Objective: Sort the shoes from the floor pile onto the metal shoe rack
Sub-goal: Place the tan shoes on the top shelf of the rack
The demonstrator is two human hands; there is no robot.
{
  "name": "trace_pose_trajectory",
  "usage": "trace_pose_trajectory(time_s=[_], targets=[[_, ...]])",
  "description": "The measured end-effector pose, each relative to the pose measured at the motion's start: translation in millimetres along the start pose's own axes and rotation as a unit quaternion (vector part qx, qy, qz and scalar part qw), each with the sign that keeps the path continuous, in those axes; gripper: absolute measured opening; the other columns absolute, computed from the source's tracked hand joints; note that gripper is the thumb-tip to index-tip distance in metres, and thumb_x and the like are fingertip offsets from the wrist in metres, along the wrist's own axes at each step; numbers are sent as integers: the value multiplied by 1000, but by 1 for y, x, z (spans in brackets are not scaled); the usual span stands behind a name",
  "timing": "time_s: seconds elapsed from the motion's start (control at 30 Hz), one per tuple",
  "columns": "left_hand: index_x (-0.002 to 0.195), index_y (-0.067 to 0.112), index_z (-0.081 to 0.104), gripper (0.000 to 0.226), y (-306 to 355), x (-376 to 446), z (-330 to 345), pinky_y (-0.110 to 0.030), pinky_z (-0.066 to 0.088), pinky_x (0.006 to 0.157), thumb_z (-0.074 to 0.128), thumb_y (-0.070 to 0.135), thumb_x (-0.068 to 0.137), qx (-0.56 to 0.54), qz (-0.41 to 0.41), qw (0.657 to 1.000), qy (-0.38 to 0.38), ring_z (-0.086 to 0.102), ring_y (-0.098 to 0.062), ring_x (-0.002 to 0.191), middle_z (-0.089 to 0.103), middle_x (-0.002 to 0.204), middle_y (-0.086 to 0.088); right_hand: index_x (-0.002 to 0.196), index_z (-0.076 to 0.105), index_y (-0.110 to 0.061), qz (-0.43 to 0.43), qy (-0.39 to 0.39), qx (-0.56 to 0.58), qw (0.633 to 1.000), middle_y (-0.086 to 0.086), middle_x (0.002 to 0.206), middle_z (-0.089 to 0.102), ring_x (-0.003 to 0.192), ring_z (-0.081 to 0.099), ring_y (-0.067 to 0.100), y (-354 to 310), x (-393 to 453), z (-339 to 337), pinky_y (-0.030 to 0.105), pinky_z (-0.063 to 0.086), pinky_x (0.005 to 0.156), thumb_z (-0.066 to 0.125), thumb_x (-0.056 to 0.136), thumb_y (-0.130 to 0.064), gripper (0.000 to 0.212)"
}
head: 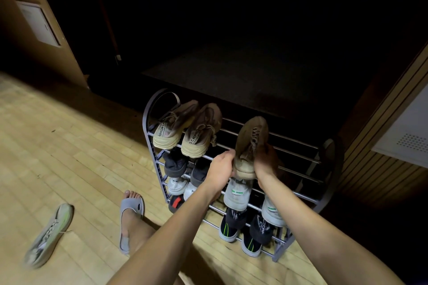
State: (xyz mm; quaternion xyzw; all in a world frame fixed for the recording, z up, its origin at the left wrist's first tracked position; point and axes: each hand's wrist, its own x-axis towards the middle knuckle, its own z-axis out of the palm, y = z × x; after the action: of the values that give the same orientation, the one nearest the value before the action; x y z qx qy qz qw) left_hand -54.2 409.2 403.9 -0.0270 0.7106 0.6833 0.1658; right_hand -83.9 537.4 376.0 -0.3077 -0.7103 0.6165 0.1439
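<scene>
**Both hands hold a worn tan shoe over the top shelf of a shoe rack**

A pale wooden floor (69,157) fills the lower left of the view, lit from above, while the area beyond it is almost fully dark. A grey metal shoe rack (148,127) with rounded end frames and several tiers of thin rails stands at the floor's edge.

On the rack's top tier, at the left end, sits a pair of beige sneakers (185,132), heels toward the viewer, touching side by side. Below them are a dark pair, then a white pair, each partly hidden. Further right on the lower tiers are white sneakers with green marks (237,194) and, at the bottom, black sneakers with green stripes (228,224).

Two bare forearms reach in from the bottom edge. The left hand (220,169) and the right hand (266,162) each have their grip closed round the heel end of a single tan shoe (251,143), one on either side. The shoe is tilted, toe pointing up and away, above the bare right part of the top tier.

A bare foot in a grey sandal (130,222) stands on the floor just left of the rack. Well to its left, a light sneaker with yellow-green accents (49,236) lies alone on the floor.
</scene>
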Motion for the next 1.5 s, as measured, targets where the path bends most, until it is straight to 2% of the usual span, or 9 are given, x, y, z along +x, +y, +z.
trace_pose_trajectory(time_s=[0.2, 0.43, 0.5, 0.57, 0.63, 0.83, 1.0, 1.17, 1.5], targets=[[76, 12, 58, 30, 7, -1, 8, -36, 46, 75, 42, 26, 97, 10, 20, 1000, 2, 51, -7, 52, 54, 62, 2, 112, 67, -17, 7, 4, -3, 1000, 10, 112, 69, 100, 65, 29, 0, -3, -4, 41, 52, 91, 39, 99, -49, 45], [111, 15, 63, 29, 13, -10, -13, -27, 50, 76, 41, 31, 102, -1, 31, 999, 21, 56, -8, 82, 60, 104, 0, 75, 59, -19, -14, 12, -37, 999, 16, 106, 68, 97, 64, 31, -14, -7, -18, 42, 47, 84, 37, 101, -37, 39], [116, 18, 60, 26, 17, -14, -23, -32, 50, 83, 42, 30, 102, -14, 38, 998, 41, 56, -11, 98, 62, 113, 1, 83, 63, -18, -31, 25, -39, 998, 18, 117, 65, 103, 61, 30, -27, -9, -21, 40, 42, 89, 39, 101, -31, 33], [118, 19, 60, 26, 20, -18, -36, -34, 51, 90, 42, 29, 102, -26, 40, 997, 63, 57, -13, 109, 64, 115, 4, 117, 63, -13, -52, 33, -8, 998, 14, 130, 60, 119, 56, 30, -39, -13, -23, 38, 40, 102, 44, 100, -26, 28], [116, 15, 65, 29, 23, -24, -52, -34, 52, 87, 46, 30, 100, -42, 39, 994, 90, 60, -11, 103, 68, 107, 8, 129, 57, -12, -81, 19, -4, 997, 11, 131, 59, 123, 54, 28, -51, -19, -23, 32, 39, 102, 46, 99, -20, 33], [99, 12, 72, 21, 35, -52, -107, -25, 47, 69, 55, 23, 94, -98, 76, 976, 177, 56, -8, 79, 72, 94, 3, 97, 65, -35, -139, -77, -1, 987, 9, 115, 65, 106, 62, 25, -72, -46, -2, 45, 48, 99, 45, 84, -24, 27], [96, 12, 73, 22, 40, -80, -162, -25, 47, 67, 55, 24, 92, -93, 114, 963, 225, 56, -9, 75, 71, 90, 2, 112, 59, -11, -151, -148, 48, 976, 8, 95, 60, 77, 56, 9, -106, -92, 27, 8, 46, 60, 42, 96, -6, 24], [97, 16, 71, 21, 41, -119, -222, -24, 47, 68, 51, 21, 95, -85, 142, 944, 284, 58, -7, 79, 71, 93, 3, 94, 62, -33, -188, -204, 11, 961, -1, 86, 68, 85, 60, 15, -122, -135, 72, 40, 48, 86, 45, 82, -22, 24], [88, 22, 69, 19, 6, -201, -351, -22, 41, 61, 51, 20, 93, -88, 136, 909, 383, 53, -8, 70, 69, 84, 5, 104, 69, -15, -217, -332, -8, 918, -3, 79, 63, 72, 54, 10, -122, -232, 168, 27, 43, 67, 42, 93, -13, 29]])
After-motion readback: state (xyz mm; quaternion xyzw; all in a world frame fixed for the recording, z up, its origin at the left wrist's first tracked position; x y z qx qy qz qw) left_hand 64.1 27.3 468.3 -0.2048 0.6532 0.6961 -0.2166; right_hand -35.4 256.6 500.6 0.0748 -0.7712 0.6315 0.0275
